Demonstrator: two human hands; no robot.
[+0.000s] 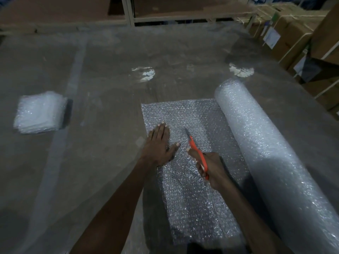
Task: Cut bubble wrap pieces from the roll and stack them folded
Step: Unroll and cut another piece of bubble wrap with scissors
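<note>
A large bubble wrap roll (266, 143) lies on the floor at the right, with an unrolled sheet (187, 114) spread to its left. My left hand (159, 143) presses flat on the sheet's left part, fingers straight. My right hand (212, 169) grips orange-handled scissors (197, 151), whose blades point away from me over the sheet's middle. A stack of folded bubble wrap pieces (39, 112) rests on the floor far to the left.
A concrete floor (110, 79) covered with clear plastic film stretches ahead. Cardboard boxes (293, 33) tied with string line the right side. A metal shelf frame (128, 11) and a board stand at the back.
</note>
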